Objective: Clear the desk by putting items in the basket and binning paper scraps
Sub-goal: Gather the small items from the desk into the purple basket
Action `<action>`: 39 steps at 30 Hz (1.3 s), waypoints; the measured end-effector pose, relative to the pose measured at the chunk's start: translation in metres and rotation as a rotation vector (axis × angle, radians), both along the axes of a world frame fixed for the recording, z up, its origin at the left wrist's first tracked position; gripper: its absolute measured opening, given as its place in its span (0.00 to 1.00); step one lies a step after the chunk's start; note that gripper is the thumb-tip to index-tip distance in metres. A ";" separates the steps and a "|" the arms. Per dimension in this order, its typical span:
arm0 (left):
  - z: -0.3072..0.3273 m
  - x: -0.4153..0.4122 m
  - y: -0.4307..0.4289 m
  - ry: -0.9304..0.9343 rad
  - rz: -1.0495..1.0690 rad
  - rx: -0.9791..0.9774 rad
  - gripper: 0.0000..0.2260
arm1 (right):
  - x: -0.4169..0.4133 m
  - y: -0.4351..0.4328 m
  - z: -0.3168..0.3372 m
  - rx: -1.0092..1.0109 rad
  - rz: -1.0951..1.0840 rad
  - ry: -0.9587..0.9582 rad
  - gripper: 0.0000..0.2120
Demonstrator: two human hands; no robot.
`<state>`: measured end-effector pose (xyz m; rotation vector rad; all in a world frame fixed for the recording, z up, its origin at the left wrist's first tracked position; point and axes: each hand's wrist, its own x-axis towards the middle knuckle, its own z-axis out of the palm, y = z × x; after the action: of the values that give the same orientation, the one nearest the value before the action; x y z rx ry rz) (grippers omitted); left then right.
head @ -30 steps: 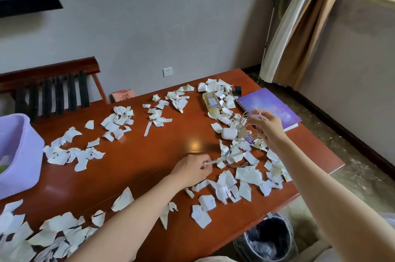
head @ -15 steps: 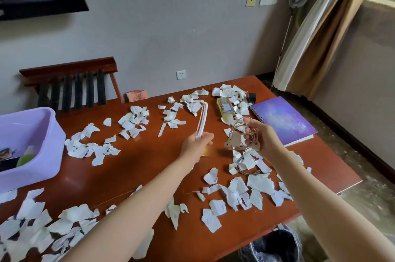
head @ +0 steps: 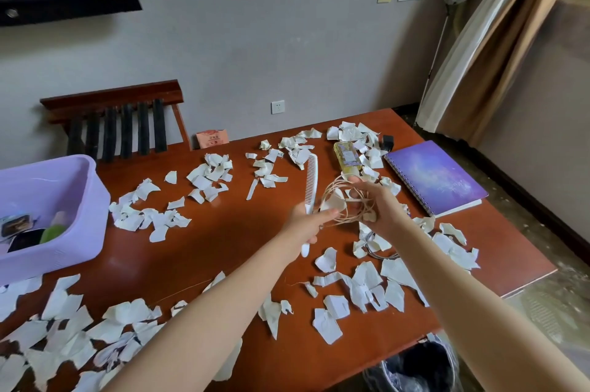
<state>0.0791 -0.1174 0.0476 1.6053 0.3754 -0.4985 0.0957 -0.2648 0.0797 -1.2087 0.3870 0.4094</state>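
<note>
Nearest the camera, a bin (head: 418, 371) lined with a clear bag stands on the floor just below the near edge of the bench (head: 223, 241). Torn white paper scraps (head: 360, 289) cover much of the bench: a dense pile at the near left corner, a cluster near right, more groups across the middle and far side. Both forearms reach out over the bench, and the hands meet above its centre, clear of the surface. Left hand (head: 303, 222): fingers curled round the handle of a white comb (head: 311, 182), which is held roughly upright with its teeth facing left. Right hand (head: 380, 209): fingers closed on a loose coil of thin beige cord (head: 338, 200) with a few scraps caught in the loops; the coil touches the left thumb. To the left, a lilac basket (head: 79, 196) sits on the bench edge, holding a green item and some dark ones, too small to identify. Farther right lies a purple spiral notebook (head: 435, 177), closed and flat. Beside it, among the scraps, lies a yellow bottle (head: 346, 153), with a small black object (head: 387, 140) just beyond. An orange packet (head: 212, 138) lies at the far edge. A wooden chair (head: 118, 117) stands against the wall.
</note>
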 end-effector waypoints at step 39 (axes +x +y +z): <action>-0.033 -0.001 0.027 0.191 0.061 -0.198 0.19 | -0.021 0.044 -0.060 -0.541 -0.083 -0.245 0.07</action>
<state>0.0783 -0.0904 0.0147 1.3551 0.5016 -0.6249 0.0749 -0.2203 0.0197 -1.7406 0.3442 0.0775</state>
